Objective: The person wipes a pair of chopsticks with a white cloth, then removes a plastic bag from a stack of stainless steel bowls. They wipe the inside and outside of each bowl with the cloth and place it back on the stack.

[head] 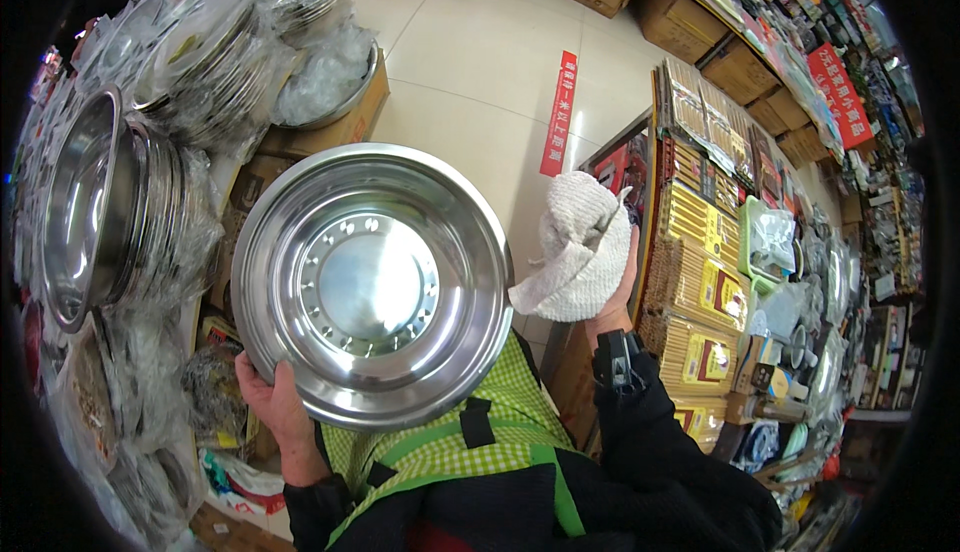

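Observation:
My left hand grips the lower left rim of a wide, shiny stainless steel basin, thumb over the edge and fingers underneath. The basin faces up towards me, in front of my green checked apron, and nothing lies inside it. To its right, my right hand holds a bunched white textured cloth. The cloth hides most of that hand's fingers. One corner of it hangs close to the basin's right rim; whether they touch I cannot tell.
Stacked metal basins in plastic wrap crowd the left, one unwrapped basin tilted outward. A basin holding plastic rests on a cardboard box. Packs of chopsticks fill the right-hand display. A red printed strip marks the tiled floor.

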The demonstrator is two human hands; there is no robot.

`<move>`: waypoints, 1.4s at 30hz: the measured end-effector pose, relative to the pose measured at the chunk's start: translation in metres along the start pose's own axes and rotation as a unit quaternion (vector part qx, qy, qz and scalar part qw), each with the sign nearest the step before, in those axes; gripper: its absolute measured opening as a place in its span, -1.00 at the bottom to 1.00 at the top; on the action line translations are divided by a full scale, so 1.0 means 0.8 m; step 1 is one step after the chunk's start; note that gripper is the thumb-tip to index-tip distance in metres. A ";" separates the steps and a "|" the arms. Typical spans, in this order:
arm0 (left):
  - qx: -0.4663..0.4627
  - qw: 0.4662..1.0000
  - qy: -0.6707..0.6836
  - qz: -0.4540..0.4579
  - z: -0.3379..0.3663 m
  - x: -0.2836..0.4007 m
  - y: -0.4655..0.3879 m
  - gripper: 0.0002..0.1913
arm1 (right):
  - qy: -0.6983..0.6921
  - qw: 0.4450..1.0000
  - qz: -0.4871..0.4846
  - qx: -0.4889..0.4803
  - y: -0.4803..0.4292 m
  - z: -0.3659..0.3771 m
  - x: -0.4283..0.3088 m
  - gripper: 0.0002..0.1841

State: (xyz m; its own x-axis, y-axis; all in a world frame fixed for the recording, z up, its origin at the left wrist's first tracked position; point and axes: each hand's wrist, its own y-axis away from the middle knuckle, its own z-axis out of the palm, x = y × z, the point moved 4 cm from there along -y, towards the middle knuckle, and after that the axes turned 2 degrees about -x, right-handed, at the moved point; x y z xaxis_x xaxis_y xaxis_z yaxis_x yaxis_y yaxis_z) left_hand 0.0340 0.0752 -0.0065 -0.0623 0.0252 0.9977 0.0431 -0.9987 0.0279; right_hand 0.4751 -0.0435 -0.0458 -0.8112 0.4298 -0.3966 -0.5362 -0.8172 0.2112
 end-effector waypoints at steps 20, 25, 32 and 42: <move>0.086 0.996 -0.012 -0.020 0.005 -0.014 0.001 -0.73 | 0.325 0.937 0.123 0.029 0.017 -0.008 0.126 -0.56; 0.101 0.993 0.015 -0.058 0.024 -0.033 0.006 -0.72 | 0.329 0.939 0.090 0.043 0.056 -0.004 0.126 -0.58; 0.024 0.993 -0.056 -0.098 0.080 -0.053 0.027 -0.73 | 0.435 0.896 0.032 0.081 0.052 -0.009 0.052 -0.56; -0.224 0.958 -0.074 -0.166 0.089 -0.065 0.012 -0.53 | 0.548 0.836 -0.011 0.030 0.023 0.018 -0.099 -0.60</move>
State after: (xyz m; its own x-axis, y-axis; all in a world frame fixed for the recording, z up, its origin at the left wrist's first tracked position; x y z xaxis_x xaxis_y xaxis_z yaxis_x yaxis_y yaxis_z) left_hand 0.1088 0.0676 -0.0535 0.1455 0.3174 0.9370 -0.3879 -0.8530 0.3492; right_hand 0.5259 -0.0871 0.0025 -0.1181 -0.1921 -0.9742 -0.5856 -0.7788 0.2246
